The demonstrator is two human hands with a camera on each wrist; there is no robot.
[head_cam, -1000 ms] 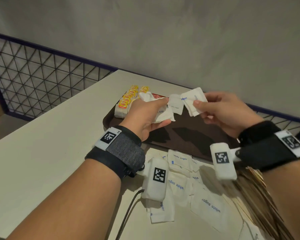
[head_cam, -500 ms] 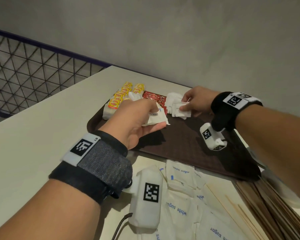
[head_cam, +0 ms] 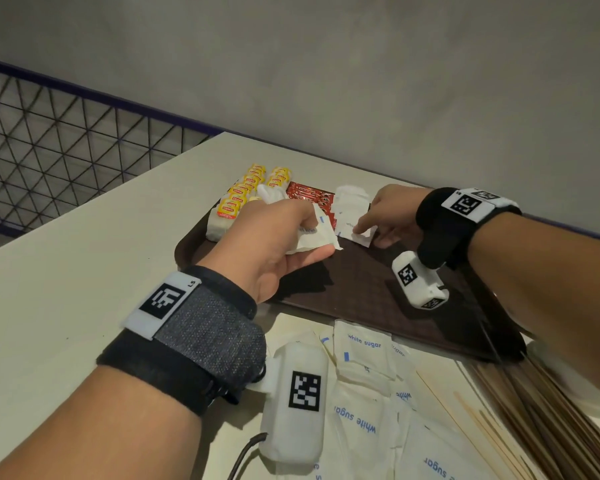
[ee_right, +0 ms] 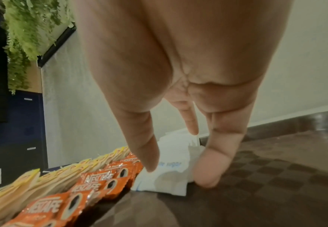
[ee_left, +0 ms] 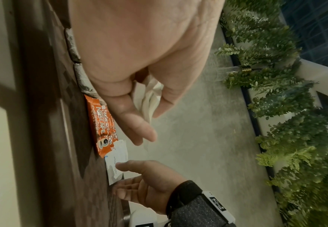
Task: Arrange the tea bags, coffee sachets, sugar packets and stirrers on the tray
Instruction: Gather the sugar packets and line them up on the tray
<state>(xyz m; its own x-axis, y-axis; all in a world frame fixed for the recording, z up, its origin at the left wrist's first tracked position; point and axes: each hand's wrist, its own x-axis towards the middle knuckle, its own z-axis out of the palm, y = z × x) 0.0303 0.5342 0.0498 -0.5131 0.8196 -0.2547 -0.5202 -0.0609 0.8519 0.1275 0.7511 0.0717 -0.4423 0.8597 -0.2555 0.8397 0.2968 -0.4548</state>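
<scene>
L hand [head_cam: 278, 244] round sugar packets [head_cam: 314, 235]; R hand [head_cam: 390, 216] fingertips on tray's sachets [head_cam: 352, 211].

Bare forearms, black wristbands [head_cam: 184, 344], white marker tags, white wrist cameras [head_cam: 293, 403]

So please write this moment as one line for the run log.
left hand: holds white paper sugar packets | right hand: fingers on white sugar packet on brown plastic tray | thin wooden stirrers: off tray
</scene>
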